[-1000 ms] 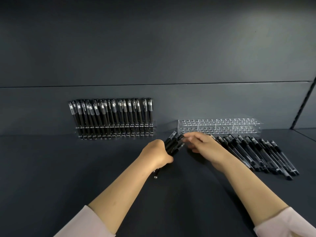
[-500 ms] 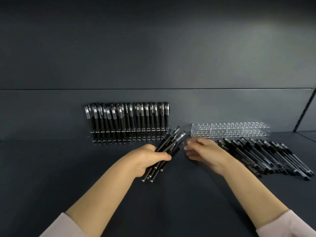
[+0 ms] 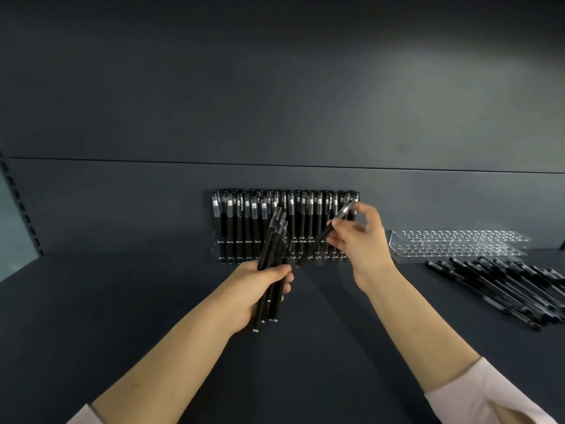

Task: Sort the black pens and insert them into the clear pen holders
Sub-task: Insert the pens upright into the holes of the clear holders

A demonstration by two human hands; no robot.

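Left hand [image 3: 263, 289]: fingers and thumb curled tight round a bundle of black capped pens [image 3: 273, 255], gripped near the lower ends, with the tips poking out below the palm.
Bundle: tilted, caps up and leaning toward the back, held above the dark grey shelf surface [image 3: 122, 316], in front of the filled rack's left half.
Right hand [image 3: 362, 240]: thumb and forefinger pinching a single black pen with a clear cap [image 3: 321, 240] at mid-barrel, the other fingers loosely fanned above.
Single pen: slanted, cap end up and to the right, tip end down and to the left, in the air just before the right end of the filled rack; touching a slot or not, cannot tell.
Filled rack [image 3: 287, 257]: clear acrylic pen holder against the dark grey back panel [image 3: 275, 87], with a packed row of upright black pens [image 3: 308, 215], caps up.
Second holder [image 3: 458, 243]: clear acrylic block with rows of round holes, to the right of the filled rack and apart from it.
Loose pens [image 3: 504, 286]: black, lying flat side by side and slanted on the shelf, just in front of the second holder.
Writing: white lettering along several barrels in the rack and the bundle, too blurred to read; no brand legible.
Sleeves [image 3: 489, 393]: pale pink, pushed up on both forearms.
Left edge: perforated upright strip [image 3: 18, 203] beside the back panel.
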